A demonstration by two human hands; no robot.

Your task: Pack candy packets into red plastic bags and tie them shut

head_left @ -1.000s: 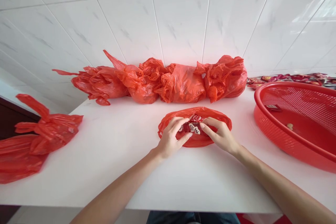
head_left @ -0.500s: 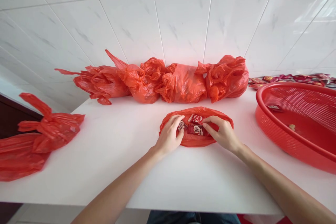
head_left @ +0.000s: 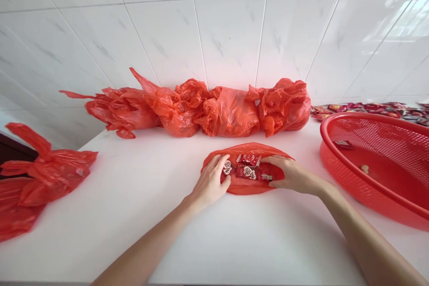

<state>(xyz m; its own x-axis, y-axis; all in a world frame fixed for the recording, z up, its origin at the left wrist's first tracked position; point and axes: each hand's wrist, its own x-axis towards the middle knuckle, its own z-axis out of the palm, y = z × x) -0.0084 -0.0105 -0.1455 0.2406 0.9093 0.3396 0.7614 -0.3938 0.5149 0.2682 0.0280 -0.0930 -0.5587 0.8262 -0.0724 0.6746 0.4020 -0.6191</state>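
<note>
Right up close, two bare arms reach over a white table [head_left: 161, 237]. The left hand [head_left: 214, 178] is at the left end of a red plastic bag [head_left: 250, 189]. Its thumb and fingers stand apart, with a dark red packet [head_left: 227, 168] showing in the gap. The right hand [head_left: 284, 173] is at the right end of the bag. Its thumb and fingers are spread wide around that side.

The bag sits on the table in front of the person, with its mouth facing up. Inside, a dark packet with a white label [head_left: 248, 172] lies in the middle. Just behind it is a bright red packet with white edges [head_left: 248, 159]. A small packet with a pale print [head_left: 267, 177] is near the right thumb.

To the right is a big red basket [head_left: 338, 172] with little holes in its side. It has one dark packet [head_left: 343, 144] and a small tan lump [head_left: 364, 169] in it. On the far left sits a red bag with a knot [head_left: 53, 181].

Farther back, four full red bags [head_left: 236, 114] stand in a row, close together. What they hold is hidden. Behind the basket lie lots of red and dark packets [head_left: 375, 108]. Last comes the shiny white tile wall [head_left: 231, 31].
</note>
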